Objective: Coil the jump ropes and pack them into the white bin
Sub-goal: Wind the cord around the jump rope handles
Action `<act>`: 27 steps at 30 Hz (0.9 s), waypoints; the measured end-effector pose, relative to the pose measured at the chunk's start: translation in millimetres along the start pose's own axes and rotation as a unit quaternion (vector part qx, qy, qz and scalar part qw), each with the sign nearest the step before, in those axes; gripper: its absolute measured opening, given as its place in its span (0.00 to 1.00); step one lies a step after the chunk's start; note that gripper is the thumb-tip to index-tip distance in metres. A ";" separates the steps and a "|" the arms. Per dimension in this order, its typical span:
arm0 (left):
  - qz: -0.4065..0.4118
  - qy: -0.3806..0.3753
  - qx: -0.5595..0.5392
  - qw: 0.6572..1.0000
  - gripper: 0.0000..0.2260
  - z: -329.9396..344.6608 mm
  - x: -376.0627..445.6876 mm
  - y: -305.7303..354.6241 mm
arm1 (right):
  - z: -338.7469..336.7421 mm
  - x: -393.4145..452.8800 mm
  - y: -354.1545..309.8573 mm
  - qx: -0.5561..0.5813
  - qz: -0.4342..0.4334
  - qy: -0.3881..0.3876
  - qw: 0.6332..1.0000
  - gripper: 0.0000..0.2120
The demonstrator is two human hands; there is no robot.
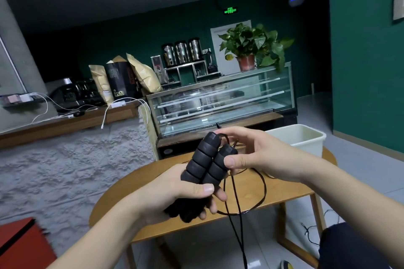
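Above the wooden counter's (153, 223) near edge, the left hand (175, 194) grips two black jump-rope handles (207, 164), the right hand (260, 157) pinches one handle top, cord (263, 190) trailing on wood, white bin (306, 141) at the far-right edge.

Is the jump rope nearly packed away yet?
Not yet. Done: the two black handles are together, gripped by the left hand. In hand: the right hand pinches the cord near the handle tops, but most of it hangs loose over the table. Left: finish coiling and put it in the white bin.
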State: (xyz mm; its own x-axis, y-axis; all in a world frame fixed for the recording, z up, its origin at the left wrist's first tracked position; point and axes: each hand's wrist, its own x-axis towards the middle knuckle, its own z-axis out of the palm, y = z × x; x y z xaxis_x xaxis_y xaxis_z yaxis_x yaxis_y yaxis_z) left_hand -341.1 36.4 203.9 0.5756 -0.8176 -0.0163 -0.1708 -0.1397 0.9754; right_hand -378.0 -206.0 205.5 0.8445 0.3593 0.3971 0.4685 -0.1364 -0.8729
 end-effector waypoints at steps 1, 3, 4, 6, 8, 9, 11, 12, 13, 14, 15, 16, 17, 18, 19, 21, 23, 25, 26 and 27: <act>-0.002 -0.009 -0.004 1.000 0.20 1.6 -0.4 0.1 | -0.7 -0.7 0.2 0.012 0.001 -0.009 1.000 0.23; -0.011 -0.025 -0.013 1.000 0.19 4.8 -1.4 -1.4 | -0.1 -1.4 0.2 0.020 0.002 -0.001 1.000 0.18; -0.015 -0.025 -0.004 1.000 0.18 6.7 -1.2 -2.0 | 1.5 -0.7 0.1 0.010 0.002 0.016 1.000 0.15; -0.020 -0.014 0.035 0.999 0.16 10.9 0.0 -3.4 | 5.5 1.7 2.1 -0.028 0.001 0.061 0.998 0.12; -0.018 -0.016 0.043 0.999 0.18 13.9 -0.1 -5.1 | 7.6 3.4 4.1 -0.046 -0.007 0.091 0.995 0.15; -0.021 -0.024 0.027 0.999 0.19 14.9 -0.9 -4.7 | 7.3 3.4 4.3 -0.048 -0.015 0.089 0.995 0.16; -0.029 -0.049 -0.027 0.998 0.18 14.9 -3.6 -3.4 | 4.7 1.9 3.0 -0.047 -0.025 0.063 0.997 0.16; -0.033 -0.062 -0.052 0.996 0.18 14.1 -4.8 -3.2 | 3.3 0.9 1.9 -0.048 -0.030 0.046 0.997 0.14; -0.037 -0.071 -0.068 0.995 0.19 13.9 -5.9 -2.2 | 2.3 -0.5 -0.1 -0.051 -0.036 0.030 0.998 0.13; -0.038 -0.074 -0.076 0.994 0.22 13.2 -6.0 -2.3 | 2.0 -1.9 -1.5 -0.056 -0.041 0.017 0.997 0.13; -0.038 -0.075 -0.079 0.993 0.25 12.3 -5.3 -2.8 | 2.4 -2.9 -2.4 -0.065 -0.044 0.008 0.997 0.13; -0.037 -0.072 -0.075 0.994 0.27 11.7 -4.4 -3.4 | 4.0 -3.4 -2.8 -0.076 -0.046 0.007 0.996 0.13; -0.037 -0.066 -0.068 0.995 0.29 11.3 -3.5 -3.8 | 5.6 -3.4 -3.4 -0.084 -0.048 0.012 0.995 0.13; -0.034 -0.061 -0.060 0.996 0.30 10.8 -2.3 -4.7 | 6.8 -3.2 -3.8 -0.085 -0.049 0.022 0.995 0.14; -0.031 -0.058 -0.057 0.996 0.29 10.8 -1.2 -5.5 | 7.6 -2.6 -3.9 -0.087 -0.052 0.033 0.994 0.14; -0.017 -0.065 -0.070 0.995 0.26 10.8 0.0 -6.2 | 7.3 -2.4 -0.8 -0.088 -0.066 0.050 0.993 0.14; 0.005 -0.082 -0.106 0.991 0.21 10.8 -0.6 -5.9 | 9.4 -1.8 8.9 -0.033 -0.076 0.066 0.994 0.17; 0.018 -0.103 -0.157 0.982 0.20 10.8 -0.6 -6.0 | 18.3 -0.8 23.8 0.042 -0.076 0.098 0.991 0.22; 0.018 -0.111 -0.179 0.977 0.20 12.0 0.2 -6.2 | 25.9 -0.9 31.7 0.063 -0.083 0.126 0.986 0.23; 0.019 -0.118 -0.195 0.974 0.19 13.6 1.4 -6.1 | 33.4 0.0 38.3 0.072 -0.092 0.157 0.981 0.22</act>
State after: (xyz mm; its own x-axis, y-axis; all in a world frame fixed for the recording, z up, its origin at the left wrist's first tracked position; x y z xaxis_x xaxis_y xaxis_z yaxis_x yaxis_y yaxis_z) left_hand -350.1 28.5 194.9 0.3679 -0.9297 0.0162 0.1545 0.0783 0.9849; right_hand -368.7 -180.4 162.6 0.7981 0.0606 0.5995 0.5979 0.0441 -0.8004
